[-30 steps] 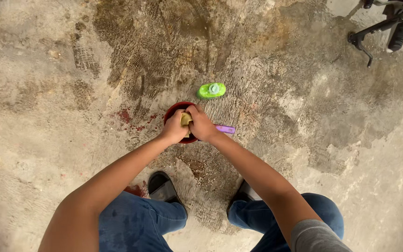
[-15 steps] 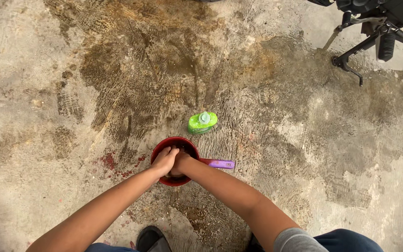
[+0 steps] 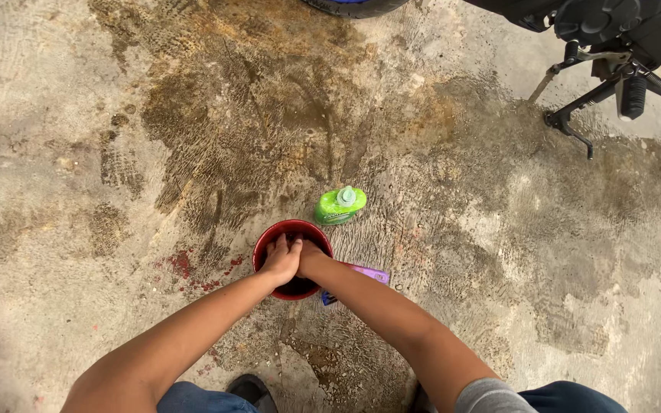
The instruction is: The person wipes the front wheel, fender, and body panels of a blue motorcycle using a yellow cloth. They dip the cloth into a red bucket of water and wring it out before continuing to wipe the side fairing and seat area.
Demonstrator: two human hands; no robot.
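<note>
Head view, left hand: the left hand (image 3: 279, 261) reaches down into the red bucket (image 3: 293, 259), fingers curled loosely over the near rim and dipping inside; whether it grips anything in there I cannot tell.
Head view, right hand: the right hand (image 3: 309, 258) lies pressed against the left, also inside the bucket; its fingers are hidden below the rim, so how wide it is I cannot tell.
Bucket: stands upright on the stained concrete floor (image 3: 116, 153), straight ahead of the person's knees; its inside looks dark and what it holds is hidden by the hands.
Beside it: a green squeeze bottle (image 3: 338, 205) with a pale cap lies on its side just beyond the rim; a purple packet (image 3: 369, 274) lies flat under the right forearm, touching or nearly touching the bucket.
Farther off: a motorcycle kickstand (image 3: 571, 122) at upper right, well apart.
Doing it well: judged from the pose, keep both hands low inside the bucket and work slowly, so that it stays upright and nothing slops onto the floor or the packet.
</note>
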